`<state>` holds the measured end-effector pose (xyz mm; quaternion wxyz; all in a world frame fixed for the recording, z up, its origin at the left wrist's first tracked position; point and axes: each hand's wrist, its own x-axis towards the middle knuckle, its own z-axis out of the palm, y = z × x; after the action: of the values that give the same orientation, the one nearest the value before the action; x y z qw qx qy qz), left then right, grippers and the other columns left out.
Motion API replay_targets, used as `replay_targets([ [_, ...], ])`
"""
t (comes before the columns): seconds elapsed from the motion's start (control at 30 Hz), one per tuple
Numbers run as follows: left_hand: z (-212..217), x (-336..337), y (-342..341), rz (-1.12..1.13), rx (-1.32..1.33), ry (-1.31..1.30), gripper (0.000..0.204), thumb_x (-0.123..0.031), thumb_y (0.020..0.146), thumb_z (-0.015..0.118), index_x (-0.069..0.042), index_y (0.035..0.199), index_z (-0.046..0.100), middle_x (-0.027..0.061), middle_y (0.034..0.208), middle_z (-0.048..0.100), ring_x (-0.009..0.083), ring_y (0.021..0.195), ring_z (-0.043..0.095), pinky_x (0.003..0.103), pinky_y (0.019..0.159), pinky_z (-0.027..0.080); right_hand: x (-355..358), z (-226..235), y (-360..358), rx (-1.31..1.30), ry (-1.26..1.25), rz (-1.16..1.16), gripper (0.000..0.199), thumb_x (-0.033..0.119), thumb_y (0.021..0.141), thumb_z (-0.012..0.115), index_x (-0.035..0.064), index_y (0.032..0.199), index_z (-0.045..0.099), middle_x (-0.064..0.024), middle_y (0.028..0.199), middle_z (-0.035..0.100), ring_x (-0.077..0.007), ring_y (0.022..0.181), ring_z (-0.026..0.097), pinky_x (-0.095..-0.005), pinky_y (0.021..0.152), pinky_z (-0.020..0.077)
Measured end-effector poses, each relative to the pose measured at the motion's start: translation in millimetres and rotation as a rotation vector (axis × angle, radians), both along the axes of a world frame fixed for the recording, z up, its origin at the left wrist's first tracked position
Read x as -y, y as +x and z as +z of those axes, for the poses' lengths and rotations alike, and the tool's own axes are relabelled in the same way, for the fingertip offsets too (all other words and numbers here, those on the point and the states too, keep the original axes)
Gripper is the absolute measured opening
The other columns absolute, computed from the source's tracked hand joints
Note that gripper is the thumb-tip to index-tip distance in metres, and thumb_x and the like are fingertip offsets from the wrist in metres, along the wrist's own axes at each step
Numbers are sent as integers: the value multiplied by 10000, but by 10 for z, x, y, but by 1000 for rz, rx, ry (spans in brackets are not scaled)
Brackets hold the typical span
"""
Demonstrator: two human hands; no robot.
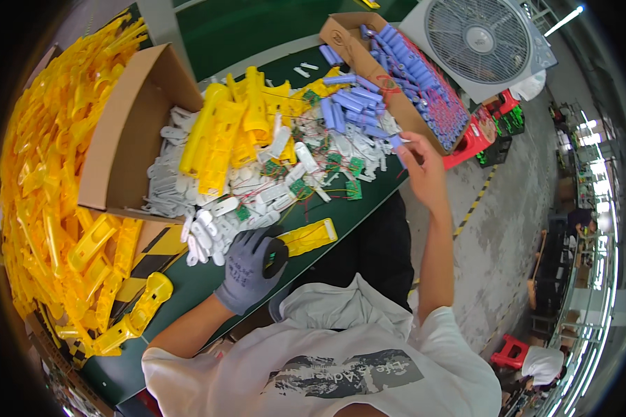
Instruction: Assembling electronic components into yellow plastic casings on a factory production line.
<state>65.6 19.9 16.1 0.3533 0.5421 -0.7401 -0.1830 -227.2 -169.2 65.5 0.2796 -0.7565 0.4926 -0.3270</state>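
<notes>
My left hand [249,267], in a grey glove with dark fingertips, is closed round the near-left end of a yellow plastic shell [311,238] at the table's front edge. A bit of green shows between the glove's fingers, too small to name. Bare and raised at the right end of the table, my right hand [422,167] pinches a purple-blue cylindrical battery cell [396,142] between thumb and fingers. Loose battery cells [351,103] lie just beyond it. Between my hands spreads a heap of white plastic parts [275,198], green circuit boards [354,189] and thin red wires.
A cardboard box [129,132] of white parts stands on its side at left, beside yellow shells [219,139]. A large yellow pile [55,181] fills the far left. Beyond my right hand are a carton [372,66] of battery cells, a fan [476,38] and a red stool [469,144].
</notes>
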Motion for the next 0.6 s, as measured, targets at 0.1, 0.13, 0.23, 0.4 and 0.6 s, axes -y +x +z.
replay_targets([
  [0.1, -47, -5, -6, 8, 1, 20, 259, -105, 661, 712, -81, 870, 562, 130, 973, 594, 320, 835, 565, 411, 742, 441, -369, -32, 52, 426, 304, 12, 313, 131, 917, 565, 3, 1202, 543, -77, 952, 636, -134, 817, 593, -247, 694, 452],
  [0.13, -67, -23, 16, 25, 10, 25, 253, -102, 662, 712, -84, 867, 565, 134, 972, 592, 322, 834, 563, 413, 739, 441, -450, -55, 80, 566, 410, 51, 361, 121, 932, 535, -12, 1266, 502, -68, 981, 627, -116, 837, 577, -224, 699, 427],
  [0.23, -73, -16, -19, 30, 2, 29, 248, -98, 664, 717, -92, 860, 565, 127, 907, 589, 325, 812, 560, 416, 720, 441, -619, -85, 135, 837, 468, 158, 429, 99, 900, 571, -41, 1288, 453, -121, 998, 628, -173, 871, 622, -273, 713, 504],
  [0.4, -32, 45, -50, 26, -10, -26, 249, -90, 660, 725, -92, 848, 561, 111, 871, 589, 308, 783, 564, 406, 696, 442, -898, -301, 390, 1033, 391, 249, 335, -1, 784, 679, -39, 1070, 507, -184, 987, 636, -304, 963, 648, -352, 778, 553],
  [0.6, -22, 46, -27, 12, 15, 28, 259, -91, 669, 722, -73, 880, 573, 107, 930, 604, 292, 811, 580, 393, 711, 449, -1134, -554, 629, 695, 385, 376, 250, -117, 696, 695, 0, 857, 544, -146, 928, 654, -272, 1013, 642, -345, 816, 520],
])
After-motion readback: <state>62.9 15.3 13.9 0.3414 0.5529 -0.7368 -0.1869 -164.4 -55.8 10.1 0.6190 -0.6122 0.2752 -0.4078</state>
